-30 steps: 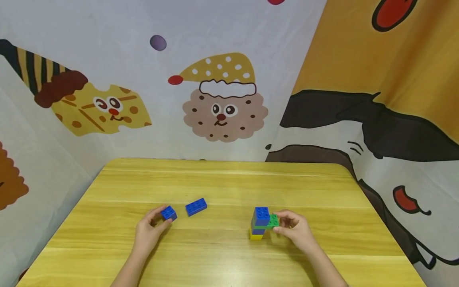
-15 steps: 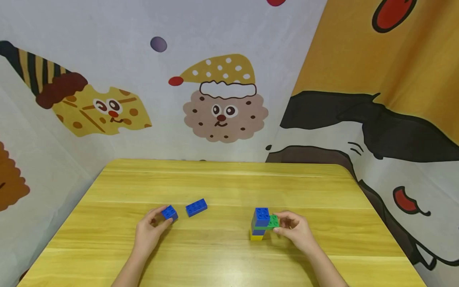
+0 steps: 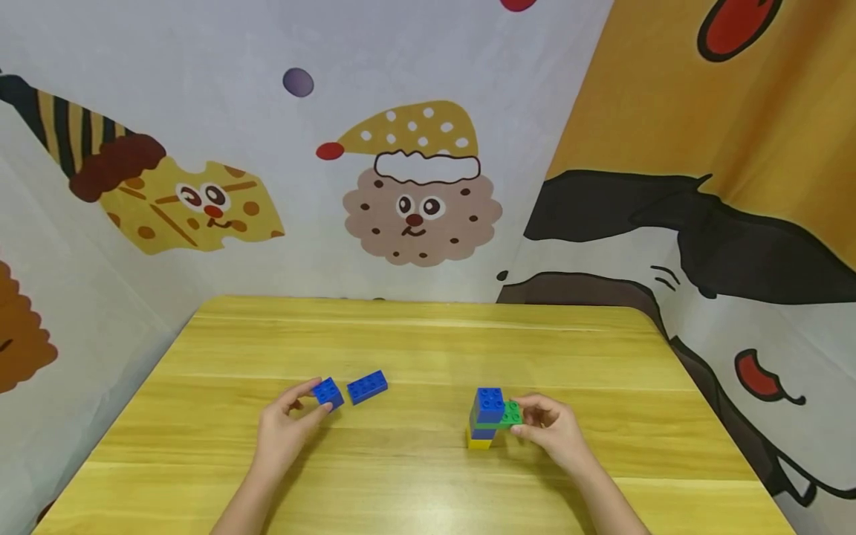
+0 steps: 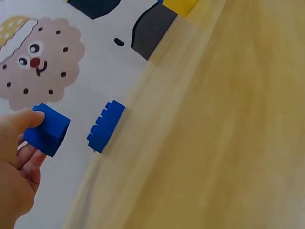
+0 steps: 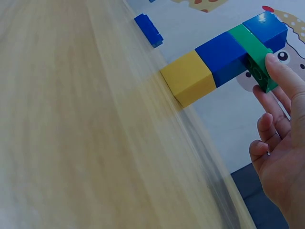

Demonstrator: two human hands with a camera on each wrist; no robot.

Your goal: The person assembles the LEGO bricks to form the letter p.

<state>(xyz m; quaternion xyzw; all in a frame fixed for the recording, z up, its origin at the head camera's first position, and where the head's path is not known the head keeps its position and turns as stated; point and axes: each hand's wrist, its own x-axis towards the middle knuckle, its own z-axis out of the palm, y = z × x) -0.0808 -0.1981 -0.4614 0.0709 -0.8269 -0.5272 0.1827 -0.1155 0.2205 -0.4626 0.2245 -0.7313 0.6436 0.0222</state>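
My left hand (image 3: 284,427) pinches a small square blue building block (image 3: 328,393) between thumb and fingers. In the left wrist view that blue block (image 4: 49,130) is tilted and raised off the table. On the right stands a short tower: a yellow block (image 5: 188,78) at the bottom, a blue block (image 5: 222,58) over it, a thin green block (image 5: 251,42), and another blue block (image 3: 490,404) on top. The green block's studded end juts out to the right, and my right hand (image 3: 551,431) pinches it with thumb and fingers.
A longer blue block (image 3: 367,387) lies flat just right of the left hand's block. Everything stands on a wooden table (image 3: 428,334), whose far edge meets a cartoon-printed cloth (image 3: 414,282).
My left hand has lifted its small blue block slightly and carried it right, nearer the longer blue block. The right hand and the tower have stayed in place.
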